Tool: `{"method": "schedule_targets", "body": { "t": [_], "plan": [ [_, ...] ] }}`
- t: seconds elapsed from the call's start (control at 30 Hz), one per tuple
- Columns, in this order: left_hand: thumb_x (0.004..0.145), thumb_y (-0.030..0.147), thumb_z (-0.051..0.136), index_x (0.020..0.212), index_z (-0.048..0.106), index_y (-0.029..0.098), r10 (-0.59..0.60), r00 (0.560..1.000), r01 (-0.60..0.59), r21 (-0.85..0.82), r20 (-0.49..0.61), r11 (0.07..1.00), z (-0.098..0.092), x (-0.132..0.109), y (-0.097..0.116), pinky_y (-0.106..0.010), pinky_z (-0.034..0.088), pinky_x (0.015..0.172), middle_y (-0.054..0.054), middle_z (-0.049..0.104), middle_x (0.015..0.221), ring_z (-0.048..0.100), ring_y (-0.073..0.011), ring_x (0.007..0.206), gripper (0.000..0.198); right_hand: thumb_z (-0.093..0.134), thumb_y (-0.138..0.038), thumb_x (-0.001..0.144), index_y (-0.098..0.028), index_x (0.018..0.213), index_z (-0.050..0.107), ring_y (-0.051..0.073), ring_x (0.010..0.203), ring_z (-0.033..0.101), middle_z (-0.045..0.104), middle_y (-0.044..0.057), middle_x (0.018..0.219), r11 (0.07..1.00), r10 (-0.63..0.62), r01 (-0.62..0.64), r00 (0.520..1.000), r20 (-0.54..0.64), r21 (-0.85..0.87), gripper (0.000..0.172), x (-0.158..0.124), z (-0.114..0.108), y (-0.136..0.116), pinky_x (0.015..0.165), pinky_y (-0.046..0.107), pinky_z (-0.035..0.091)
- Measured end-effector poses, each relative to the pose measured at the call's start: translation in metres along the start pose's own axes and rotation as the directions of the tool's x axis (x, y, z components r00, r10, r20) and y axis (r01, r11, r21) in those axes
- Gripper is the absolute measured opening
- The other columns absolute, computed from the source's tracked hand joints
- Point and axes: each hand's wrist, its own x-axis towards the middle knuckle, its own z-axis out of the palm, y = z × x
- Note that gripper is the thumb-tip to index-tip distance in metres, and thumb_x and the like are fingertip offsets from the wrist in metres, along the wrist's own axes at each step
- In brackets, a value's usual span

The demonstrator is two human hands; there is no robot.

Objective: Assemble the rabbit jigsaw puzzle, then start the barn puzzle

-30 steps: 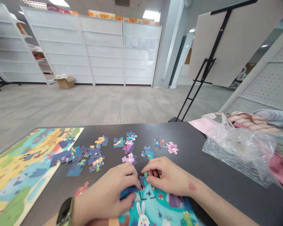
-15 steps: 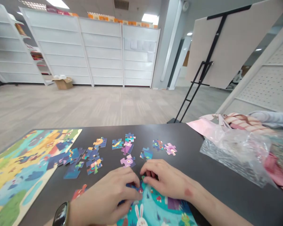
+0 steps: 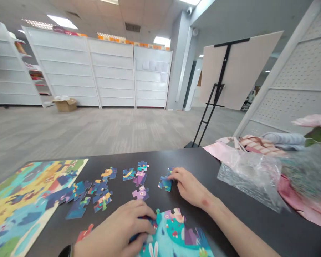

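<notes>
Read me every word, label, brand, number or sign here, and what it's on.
None can be read.
Orange items atop the white shelves: too blurred.
Pale sheets on the shelves: too faint.
Puzzle and loose pieces: pictures only, no lettering I can make out.

Puzzle (image 3: 164, 237) cut off below, partly hidden by left hand (image 3: 135, 226), watch (image 3: 66, 251) cropped

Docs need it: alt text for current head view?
A person's left hand touches a partly assembled teal jigsaw puzzle on a black table; the right hand is at a loose blue jigsaw piece. More pieces lie beyond.
</notes>
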Motion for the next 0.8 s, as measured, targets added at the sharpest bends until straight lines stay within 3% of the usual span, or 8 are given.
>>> {"method": "schedule_targets", "body": {
  "t": [0.13, 0.27, 0.53, 0.8],
  "plan": [
    [0.087, 0.003, 0.053, 0.105, 0.065, 0.028, -0.028, 0.999, 0.028, 0.014, -0.039, 0.999, 0.000, -0.003, -0.008, -0.032, 0.047, 0.097, -0.002, 0.063, 0.117, 0.060, -0.0197, 0.107, 0.033, 0.055, -0.016, 0.091, -0.022, 0.114, 0.072, 0.023, 0.111, 0.061, 0.066, 0.008, 0.115, 0.999, 0.034, -0.033, 0.999, -0.008, 0.024, 0.030, -0.002, -0.003, 0.000, 0.100, 0.038, 0.046],
    [0.085, 0.000, 0.048, 0.101, 0.064, 0.026, -0.040, 0.992, 0.045, 0.042, -0.121, 0.998, -0.001, -0.005, -0.020, -0.030, 0.048, 0.090, -0.002, 0.062, 0.112, 0.060, -0.0190, 0.101, 0.034, 0.070, -0.030, 0.082, -0.020, 0.108, 0.071, 0.025, 0.112, 0.061, 0.065, 0.008, 0.113, 0.996, 0.087, -0.088, 0.996, 0.021, 0.030, 0.028, -0.002, -0.003, -0.007, 0.101, 0.039, 0.044],
    [0.089, 0.003, 0.044, 0.097, 0.067, 0.026, -0.048, 0.980, 0.055, 0.028, -0.191, 0.998, -0.005, -0.005, -0.028, -0.027, 0.050, 0.088, -0.003, 0.064, 0.108, 0.062, -0.0184, 0.101, 0.034, 0.072, -0.020, 0.067, -0.022, 0.098, 0.064, 0.023, 0.104, 0.058, 0.062, 0.004, 0.107, 0.993, 0.089, -0.095, 0.993, 0.072, 0.076, 0.033, -0.006, -0.012, -0.001, 0.094, 0.036, 0.043],
    [0.091, 0.005, 0.042, 0.099, 0.065, 0.026, -0.049, 0.985, 0.058, 0.051, -0.164, 0.997, 0.000, -0.005, -0.030, -0.027, 0.050, 0.089, -0.004, 0.063, 0.110, 0.061, -0.0190, 0.103, 0.032, 0.054, -0.005, 0.074, -0.023, 0.095, 0.056, 0.011, 0.065, 0.055, 0.058, -0.007, 0.071, 0.975, 0.104, -0.116, 0.992, 0.077, 0.189, 0.027, -0.002, -0.013, 0.005, 0.060, 0.021, 0.037]
  ]
}}
